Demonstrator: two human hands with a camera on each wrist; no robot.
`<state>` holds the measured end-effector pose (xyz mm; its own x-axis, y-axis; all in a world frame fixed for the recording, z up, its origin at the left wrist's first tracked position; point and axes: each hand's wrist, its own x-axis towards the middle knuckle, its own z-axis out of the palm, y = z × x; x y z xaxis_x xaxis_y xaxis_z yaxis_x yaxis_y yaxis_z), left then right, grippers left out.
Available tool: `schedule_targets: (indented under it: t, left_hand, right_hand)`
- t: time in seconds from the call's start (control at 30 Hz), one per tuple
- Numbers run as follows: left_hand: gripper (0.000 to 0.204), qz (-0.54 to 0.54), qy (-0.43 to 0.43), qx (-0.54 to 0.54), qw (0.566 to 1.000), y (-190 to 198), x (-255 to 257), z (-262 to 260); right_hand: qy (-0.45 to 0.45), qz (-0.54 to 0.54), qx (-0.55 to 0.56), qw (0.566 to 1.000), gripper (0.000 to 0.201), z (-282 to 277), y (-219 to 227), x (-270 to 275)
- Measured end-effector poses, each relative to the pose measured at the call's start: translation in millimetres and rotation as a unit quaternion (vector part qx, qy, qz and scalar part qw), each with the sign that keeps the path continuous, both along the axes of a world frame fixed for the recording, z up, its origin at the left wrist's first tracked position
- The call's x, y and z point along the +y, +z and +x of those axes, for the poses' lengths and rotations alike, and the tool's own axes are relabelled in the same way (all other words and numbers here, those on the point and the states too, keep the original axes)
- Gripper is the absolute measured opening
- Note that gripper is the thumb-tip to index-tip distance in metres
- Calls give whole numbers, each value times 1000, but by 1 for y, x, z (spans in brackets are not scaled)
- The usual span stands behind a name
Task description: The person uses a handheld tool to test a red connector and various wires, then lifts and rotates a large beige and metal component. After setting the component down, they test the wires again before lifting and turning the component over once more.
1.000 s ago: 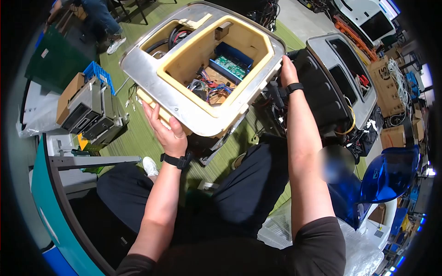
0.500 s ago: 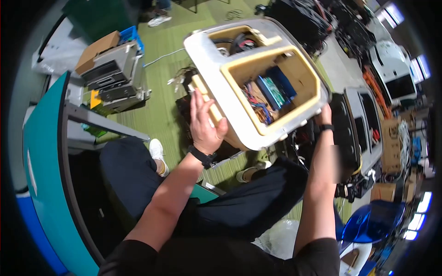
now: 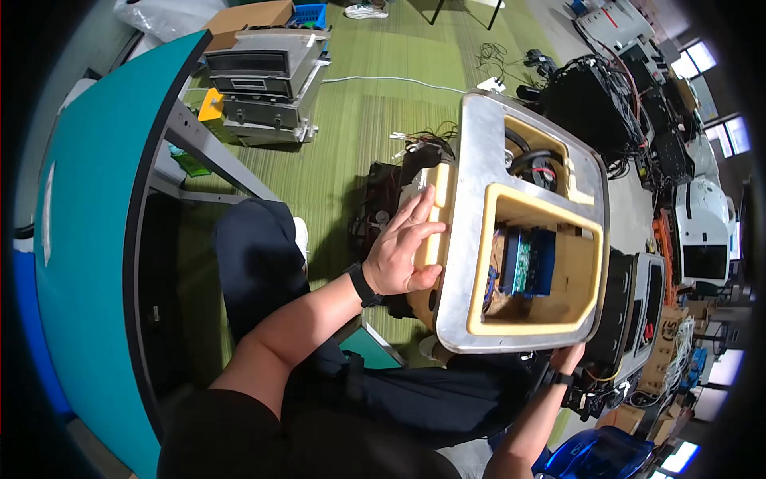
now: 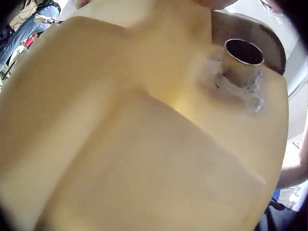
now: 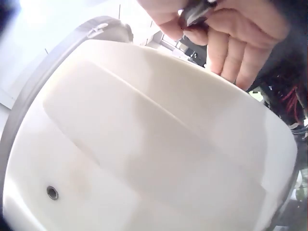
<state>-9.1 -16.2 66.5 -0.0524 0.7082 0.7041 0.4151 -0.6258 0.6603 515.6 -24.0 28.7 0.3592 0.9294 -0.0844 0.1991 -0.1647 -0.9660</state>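
A cream plastic housing (image 3: 476, 239) with a metal top plate is tilted between my two hands above the floor. Two openings in its top show a green circuit board (image 3: 523, 267) in a blue holder, coloured wires (image 3: 493, 275) and a black hose (image 3: 531, 160). My left hand (image 3: 396, 254) presses its outstretched fingers against the left side. At the near right corner my right hand (image 3: 568, 358) holds the edge, fingers mostly hidden beneath. A dark shiny piece (image 5: 196, 12) shows between that thumb and fingers in the right wrist view. A short pipe stub (image 4: 240, 65) sticks out of the wall.
A teal table (image 3: 96, 215) stands at left, near a stack of metal equipment cases (image 3: 263, 84). Behind the housing, a second black housing with a grey top (image 3: 642, 311) stands at right. Cables (image 3: 594, 96) lie beyond, a blue chair (image 3: 602, 455) at lower right.
The housing and both hands have moved to the right in the head view, which itself has shifted. The housing has turned clockwise. Both hands stay on it.
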Motion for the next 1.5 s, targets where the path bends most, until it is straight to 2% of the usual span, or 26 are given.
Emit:
schedule_targets:
  t: [0.03,0.07,0.1,0.13,0.17,0.23,0.27,0.3,0.37,0.4,0.47,0.57,0.6,0.63,0.7,0.73,0.77,0.83,0.87,0.9,0.97,1.03,1.1,1.2,1.3,1.5]
  left_hand:
    - [49,-1,4,-3,1000,-1,0,-5]
    - [49,1,-12,2,1000,0,0,-11]
    - [49,2,-29,6,1000,0,0,-16]
    - [49,0,-26,2,1000,1,-1,-21]
    - [49,-2,-38,3,999,2,-2,-25]
    - [49,-3,-47,1,999,3,-2,-36]
    - [49,-2,-54,9,998,3,-3,-40]
    - [49,-2,-63,16,998,4,-4,-44]
    - [48,6,-60,21,998,4,-6,-53]
    - [49,12,-64,18,998,3,-7,-57]
    - [50,14,-70,15,997,3,-9,-66]
    - [57,-14,-51,24,998,2,-18,-78]
    - [61,-25,-49,5,998,3,-22,-79]
    - [68,-46,-58,-9,997,-3,-27,-82]
    - [74,-106,-58,-52,991,12,-40,-83]
    - [76,-139,-36,-30,989,9,-47,-90]
    - [68,-145,-15,-27,989,12,-57,-92]
    - [59,-222,4,-230,948,10,-76,-85]
    - [53,-207,-14,-352,913,12,-91,-74]
    - [54,-204,-14,-411,889,15,-102,-62]
    - [61,-188,72,-280,939,16,-124,-36]
    - [70,-88,-19,-484,870,7,-123,-7]
    - [78,-98,5,-479,872,4,-122,-3]
    - [84,-103,-28,-532,840,8,-118,-3]
    - [86,-61,11,-495,867,6,-112,-5]
    - [84,-55,-14,-513,856,2,-113,-16]
  right_hand:
    - [-13,-16,-18,1000,45,-3,2,-10]
    - [36,-11,-190,981,46,-1,3,-21]
    - [83,-5,-357,930,46,0,6,-27]
    - [-8,-43,-44,998,48,-19,18,-31]
    - [2,-25,-156,988,48,-4,3,-37]
    - [13,14,-196,980,44,-28,11,-50]
    - [-24,-22,-121,992,50,-46,22,-57]
    - [-98,-47,37,993,48,-52,28,-61]
    - [-82,-95,-7,992,45,-25,18,-76]
    - [-79,-93,-8,992,45,-36,29,-77]
    - [-86,-117,81,986,40,-77,55,-87]
    - [-84,-105,113,984,33,-73,44,-100]
    - [-86,-120,105,983,31,-92,58,-106]
    - [-66,-96,101,988,32,-109,65,-110]
    - [0,-117,111,987,28,-109,69,-127]
    - [-13,-90,125,988,35,-106,56,-132]
    - [14,-120,115,986,36,-100,59,-141]
    - [-9,-107,166,980,36,-120,61,-145]
    - [-6,-119,164,979,36,-114,52,-152]
    - [-6,-119,166,979,36,-117,51,-155]
    - [37,-82,116,989,39,-125,46,-160]
    - [22,-96,124,987,40,-121,37,-165]
    - [7,-112,130,985,41,-116,32,-171]
    - [-18,-131,130,983,44,-120,38,-173]
    - [-15,-162,126,979,44,-139,63,-171]
    - [-25,-138,151,979,45,-138,49,-183]
